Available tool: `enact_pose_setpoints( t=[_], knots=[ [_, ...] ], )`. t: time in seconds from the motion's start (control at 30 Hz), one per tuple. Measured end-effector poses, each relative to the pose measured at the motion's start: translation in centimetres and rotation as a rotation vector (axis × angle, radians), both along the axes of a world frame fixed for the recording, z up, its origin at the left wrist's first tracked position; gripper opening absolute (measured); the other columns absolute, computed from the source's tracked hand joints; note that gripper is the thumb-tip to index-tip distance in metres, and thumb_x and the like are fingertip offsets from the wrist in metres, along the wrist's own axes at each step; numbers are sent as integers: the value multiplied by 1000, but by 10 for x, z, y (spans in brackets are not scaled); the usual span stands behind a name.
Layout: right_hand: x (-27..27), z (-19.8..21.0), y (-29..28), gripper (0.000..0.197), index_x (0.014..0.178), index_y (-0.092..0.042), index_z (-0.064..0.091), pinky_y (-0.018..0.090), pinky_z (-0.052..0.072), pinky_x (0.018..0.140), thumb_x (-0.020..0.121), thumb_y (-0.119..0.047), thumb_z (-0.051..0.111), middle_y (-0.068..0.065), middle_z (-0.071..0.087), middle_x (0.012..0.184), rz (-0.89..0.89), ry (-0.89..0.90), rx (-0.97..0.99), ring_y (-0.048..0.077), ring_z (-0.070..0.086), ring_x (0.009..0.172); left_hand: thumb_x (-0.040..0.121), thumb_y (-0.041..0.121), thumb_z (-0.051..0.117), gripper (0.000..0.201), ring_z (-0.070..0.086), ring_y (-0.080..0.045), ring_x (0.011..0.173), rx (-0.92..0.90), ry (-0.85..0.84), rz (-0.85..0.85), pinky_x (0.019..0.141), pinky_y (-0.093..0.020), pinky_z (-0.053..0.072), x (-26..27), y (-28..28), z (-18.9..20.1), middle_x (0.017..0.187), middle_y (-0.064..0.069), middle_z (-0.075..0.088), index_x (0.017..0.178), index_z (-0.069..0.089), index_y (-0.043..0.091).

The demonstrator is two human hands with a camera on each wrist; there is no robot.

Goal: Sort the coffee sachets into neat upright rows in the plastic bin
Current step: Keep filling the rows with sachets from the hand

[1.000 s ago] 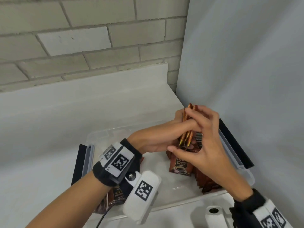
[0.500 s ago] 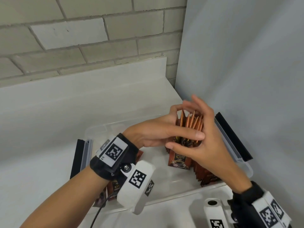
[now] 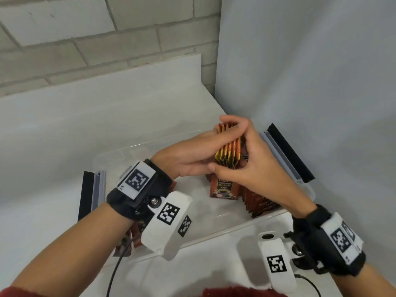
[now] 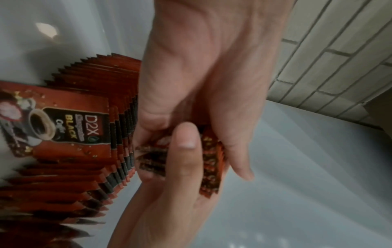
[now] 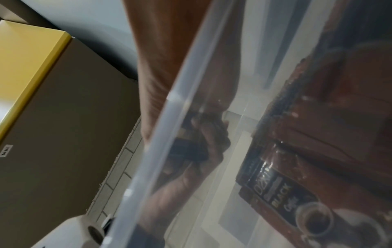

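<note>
A small stack of brown coffee sachets (image 3: pixel 229 150) is held edge-up above the clear plastic bin (image 3: pixel 308 189), squeezed between both hands. My left hand (image 3: pixel 188 159) grips it from the left, and my right hand (image 3: pixel 246 159) wraps its fingers over the top and right side. In the left wrist view the held sachets (image 4: pixel 210 167) sit between thumb and fingers. Below them a row of upright sachets (image 3: pixel 252 198) stands along the bin's right side, its front sachet (image 3: pixel 224 187) facing me. Through the bin wall (image 5: pixel 169 134) the right wrist view shows that row (image 5: pixel 297 167).
More sachets (image 3: pixel 130 236) lie in the bin's near-left corner under my left wrist. Black lid clips (image 3: pixel 289 151) stick out on the bin's right and left sides (image 3: pixel 85 194). A grey panel (image 3: pixel 300 71) stands close to the right, a brick wall (image 3: pixel 85 39) behind.
The held sachets were fanned apart half a second ago; both hands have now pressed them back into a tight stack, with the right fingers curled over the top.
</note>
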State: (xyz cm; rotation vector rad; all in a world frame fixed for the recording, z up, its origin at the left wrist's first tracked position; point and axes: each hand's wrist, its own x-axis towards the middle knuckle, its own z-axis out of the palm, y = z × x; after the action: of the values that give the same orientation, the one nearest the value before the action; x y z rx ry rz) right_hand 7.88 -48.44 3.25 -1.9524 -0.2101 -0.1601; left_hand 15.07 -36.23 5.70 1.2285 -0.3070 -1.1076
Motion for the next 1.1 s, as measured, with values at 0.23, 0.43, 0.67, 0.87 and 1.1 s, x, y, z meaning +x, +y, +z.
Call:
enact_pose_setpoints(
  t=[0.23, 0.43, 0.67, 0.87, 1.1],
  knots=[
    [2, 1, -4, 110, 150, -36, 18, 33, 45, 105, 62, -54, 81, -10, 34, 145, 38, 168, -31, 2, 42, 132, 91, 4, 50, 13, 70, -17, 78, 30, -30, -31, 71, -27, 59, 6, 6, -1, 87, -12, 68, 98, 61, 6],
    [7, 27, -19, 91, 142, -31, 37, 11, 49, 85, 62, -63, 66, -13, 43, 141, -160, 232, 131, -13, 49, 112, 78, 7, 56, 41, 63, -25, 90, -117, 9, 106, 80, -32, 56, 15, 11, -2, 108, -21, 61, 119, 57, -3],
    [14, 26, -31, 60, 121, -24, 57, 30, 55, 80, 65, -32, 75, 0, 73, 103, -153, 386, 270, 13, 71, 92, 86, 2, 53, 46, 61, -30, 108, -203, -18, 112, 91, -40, 52, 22, 17, -7, 126, -15, 60, 131, 54, 14],
    [15, 27, -30, 60, 118, -25, 58, 31, 54, 82, 61, -33, 78, 1, 73, 91, -200, 353, 192, 12, 71, 84, 87, 21, 53, 40, 63, -27, 105, -157, -54, 152, 87, -36, 54, 19, 15, -6, 120, -11, 64, 127, 55, 23],
    [14, 27, -37, 27, 93, -26, 60, 11, 45, 62, 74, -24, 78, -8, 66, 92, -269, 213, 27, -1, 57, 69, 81, 41, 53, 50, 66, -27, 103, -81, -24, 117, 88, -43, 55, 19, 12, -9, 118, -11, 66, 127, 54, 23]
  ],
)
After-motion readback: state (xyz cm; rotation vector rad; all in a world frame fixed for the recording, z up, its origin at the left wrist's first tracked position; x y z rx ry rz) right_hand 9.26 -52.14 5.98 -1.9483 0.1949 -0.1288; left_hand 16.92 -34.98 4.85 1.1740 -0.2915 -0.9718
